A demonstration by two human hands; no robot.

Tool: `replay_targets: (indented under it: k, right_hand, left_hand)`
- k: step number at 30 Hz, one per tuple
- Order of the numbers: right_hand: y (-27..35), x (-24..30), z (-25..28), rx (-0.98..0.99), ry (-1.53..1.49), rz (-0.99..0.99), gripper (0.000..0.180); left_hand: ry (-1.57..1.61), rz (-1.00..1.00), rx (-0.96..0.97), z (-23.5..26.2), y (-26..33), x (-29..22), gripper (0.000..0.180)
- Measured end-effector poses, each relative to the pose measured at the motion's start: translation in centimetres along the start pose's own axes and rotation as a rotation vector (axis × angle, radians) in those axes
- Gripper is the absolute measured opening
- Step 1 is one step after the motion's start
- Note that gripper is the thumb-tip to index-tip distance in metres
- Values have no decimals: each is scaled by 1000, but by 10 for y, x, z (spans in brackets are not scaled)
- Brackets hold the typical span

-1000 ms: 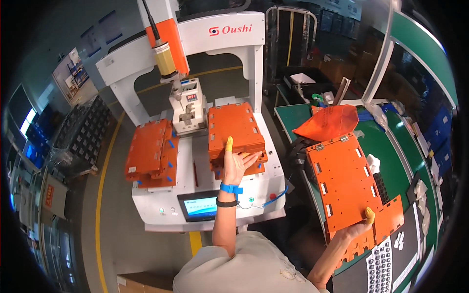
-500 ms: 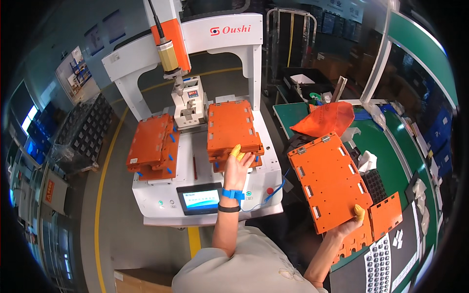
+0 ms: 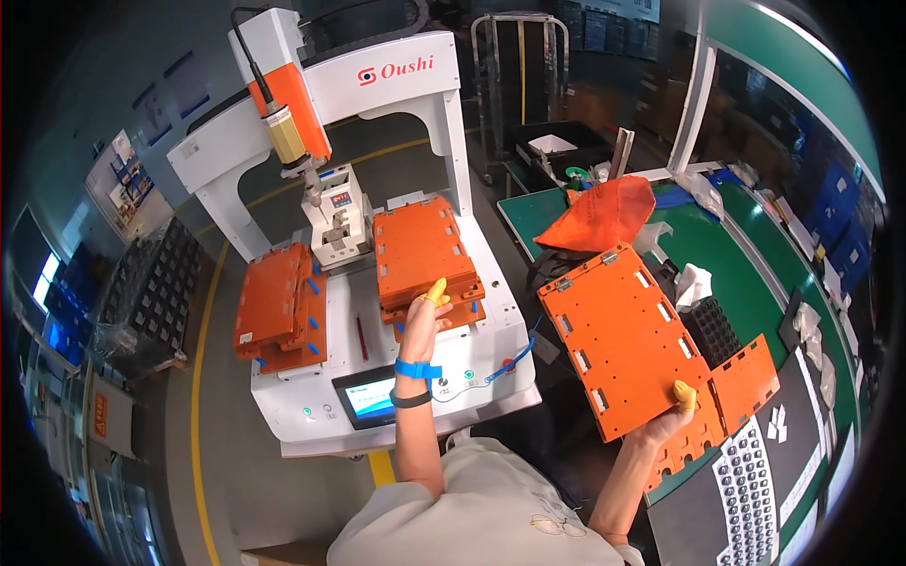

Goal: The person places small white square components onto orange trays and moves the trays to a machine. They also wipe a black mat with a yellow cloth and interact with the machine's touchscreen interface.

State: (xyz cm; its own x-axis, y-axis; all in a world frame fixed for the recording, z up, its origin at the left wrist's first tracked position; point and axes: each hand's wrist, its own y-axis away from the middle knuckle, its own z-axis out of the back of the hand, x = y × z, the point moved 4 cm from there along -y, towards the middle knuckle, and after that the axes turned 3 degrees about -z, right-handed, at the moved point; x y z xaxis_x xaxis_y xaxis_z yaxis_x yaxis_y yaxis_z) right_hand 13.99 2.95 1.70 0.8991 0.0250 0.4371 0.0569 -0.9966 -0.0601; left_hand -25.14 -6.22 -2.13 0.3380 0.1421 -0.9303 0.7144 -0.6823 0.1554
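Note:
My right hand [image 3: 665,423] grips the near edge of a flat orange plate [image 3: 623,341] with slots, small holes and metal hinges; its thumb, in a yellow finger cot, presses on top. The plate is tilted above the workbench. My left hand [image 3: 427,323], blue strap at the wrist, is at the front edge of the right orange fixture [image 3: 425,247] on a white bench-top machine [image 3: 406,90]. Its yellow-covered digit overlaps that edge and its other fingers are partly extended, with nothing seen in them; contact is unclear. A second orange fixture [image 3: 274,297] with blue pegs sits left.
An orange-and-gold screwdriver head [image 3: 285,137] hangs over a white screw feeder [image 3: 338,219]. A touchscreen [image 3: 368,401] sits in the machine's front. The green workbench [image 3: 769,274] at right carries an orange bag [image 3: 604,215], a black tray [image 3: 714,330], and a smaller orange plate [image 3: 746,382].
The view has turned, shifting the machine left. My left hand stays by the right fixture's front edge, its fingers less spread. The plate in my right hand has moved slightly left in the picture.

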Motion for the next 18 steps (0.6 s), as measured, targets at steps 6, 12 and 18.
replay_targets:
  k: [6, 12, 18]
  right_hand:
    - [-6, 2, 10, 24, 17, 14, 24]
    - [-8, -4, 6, 11, 12, -47, 28]
    - [-11, -14, 0, 32, 43, -118, 31]
  left_hand:
    - [-507, -122, 15, 8, -4, -5, 42]
    - [-802, -149, 66, 27, 24, -38, 55]
    - [-985, -327, -900, 183, 95, -90, 50]
